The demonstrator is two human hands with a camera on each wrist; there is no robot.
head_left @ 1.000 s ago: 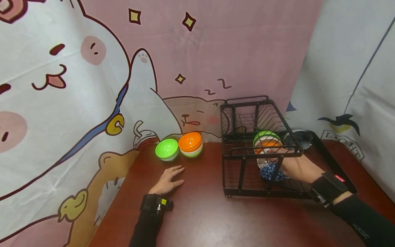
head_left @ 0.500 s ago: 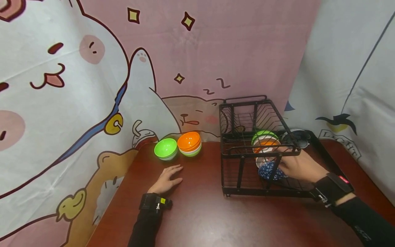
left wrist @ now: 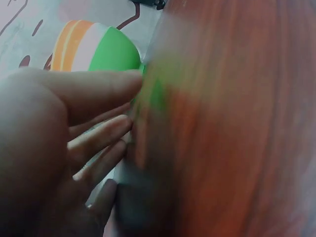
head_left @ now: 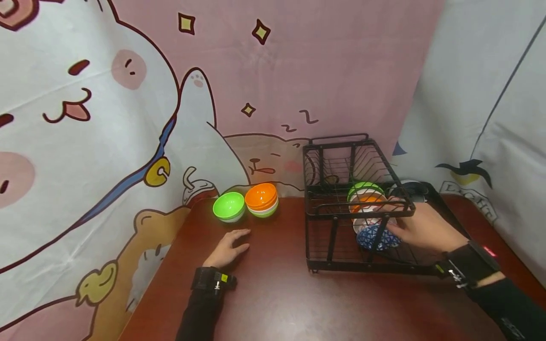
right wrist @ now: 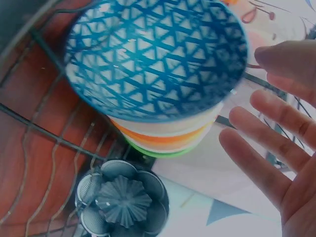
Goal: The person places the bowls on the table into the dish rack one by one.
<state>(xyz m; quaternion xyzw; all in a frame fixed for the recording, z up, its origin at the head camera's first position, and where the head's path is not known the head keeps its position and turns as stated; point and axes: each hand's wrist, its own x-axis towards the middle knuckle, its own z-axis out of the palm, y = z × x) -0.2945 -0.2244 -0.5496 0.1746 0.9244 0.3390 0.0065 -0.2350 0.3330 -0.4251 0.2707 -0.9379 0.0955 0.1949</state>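
My right hand [head_left: 428, 227] is inside the lower tier of a black wire dish rack [head_left: 334, 244], beside a blue-and-white patterned bowl [head_left: 375, 239]. In the right wrist view, that hand [right wrist: 291, 143] has its fingers extended, with a gap between them and the rim of the patterned bowl [right wrist: 158, 64]. Behind the patterned bowl, white, orange and green bowls [head_left: 366, 187] stand tipped on edge in a row. My left hand [head_left: 226, 248] rests on the table with relaxed fingers, near a green bowl [head_left: 229, 207] and an orange bowl [head_left: 261, 196] stacked on others.
A dark grey, fluted flower-shaped item [right wrist: 123, 200] sits in the rack beside the bowls. The rack's upper basket [head_left: 358, 161] overhangs the right hand. A brown wooden table [head_left: 277, 284] carries everything, and a printed cloth [head_left: 324, 61] hangs behind.
My right hand has shifted a little to the right, its fingers coming away from the bowls in the rack. The left hand stays in about the same place.
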